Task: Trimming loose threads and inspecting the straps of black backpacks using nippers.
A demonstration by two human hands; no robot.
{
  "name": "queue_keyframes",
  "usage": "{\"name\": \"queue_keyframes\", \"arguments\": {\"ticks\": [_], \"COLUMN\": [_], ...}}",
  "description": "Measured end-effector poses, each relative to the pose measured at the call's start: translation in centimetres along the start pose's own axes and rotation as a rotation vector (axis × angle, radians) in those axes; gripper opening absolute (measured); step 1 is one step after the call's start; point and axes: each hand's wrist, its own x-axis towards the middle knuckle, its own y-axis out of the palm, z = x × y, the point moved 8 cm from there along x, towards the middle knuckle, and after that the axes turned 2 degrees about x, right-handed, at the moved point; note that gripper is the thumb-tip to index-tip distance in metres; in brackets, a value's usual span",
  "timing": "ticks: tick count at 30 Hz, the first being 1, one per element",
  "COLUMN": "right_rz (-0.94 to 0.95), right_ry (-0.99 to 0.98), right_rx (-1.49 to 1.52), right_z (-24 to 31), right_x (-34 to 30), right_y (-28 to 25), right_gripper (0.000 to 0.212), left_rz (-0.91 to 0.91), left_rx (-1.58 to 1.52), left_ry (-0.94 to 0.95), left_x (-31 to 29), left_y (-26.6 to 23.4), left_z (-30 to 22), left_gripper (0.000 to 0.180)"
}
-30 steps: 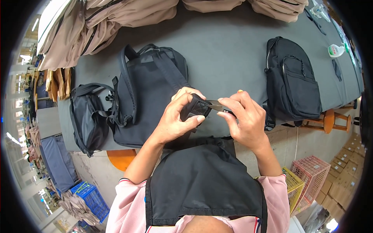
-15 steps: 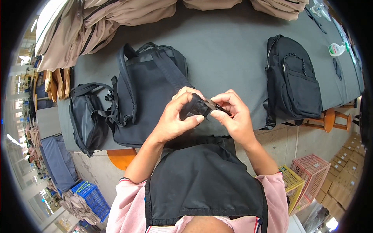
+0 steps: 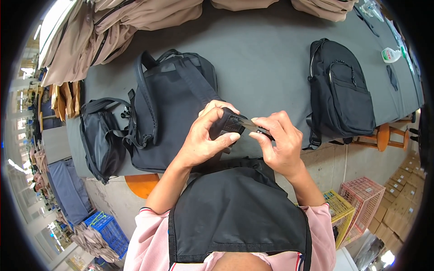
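Both hands are raised together over the front edge of the grey table. My left hand grips a small black fabric part, thumb under it and fingers curled over the top. My right hand pinches a small pair of metal thread snips, and their pointed tip touches the black part. Just behind my left hand a large black backpack lies with its shoulder straps facing up. Whether the black part belongs to this backpack cannot be told.
A smaller black bag lies at the table's left end and another black backpack at the right. Beige garments are heaped at the back, with a white bottle far right. Stools and plastic crates stand below.
My hands stay together at the same spot. The right hand has shifted slightly against the left, and the snips' blade now shows at the black part.
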Motion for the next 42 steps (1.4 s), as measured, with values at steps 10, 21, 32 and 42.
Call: {"name": "queue_keyframes", "arguments": {"ticks": [10, 21, 32, 42], "right_rz": [-0.014, -0.12, -0.042, -0.114], "right_ry": [-0.03, -0.041, -0.038, -0.032], "right_rx": [-0.134, -0.077, -0.135, -0.086], "right_z": [0.6, 0.1, 0.2, 0.1], "right_x": [-0.2, -0.3, -0.8, -0.7], "right_y": [0.3, -1.0, -0.4, -0.5], "right_gripper": [0.028, 0.029, 0.031, 0.03], "left_rz": [-0.082, -0.078, -0.09, -0.088], "left_rx": [-0.045, -0.113, -0.2, -0.155], "left_ry": [-0.032, 0.024, -0.04, -0.008], "left_x": [-0.2, 0.0, 0.1, 0.3], "left_y": [0.0, 0.0, 0.2, 0.3], "left_z": [0.2, 0.2, 0.4, -0.1], "left_gripper": [0.029, 0.027, 0.026, 0.025]}}
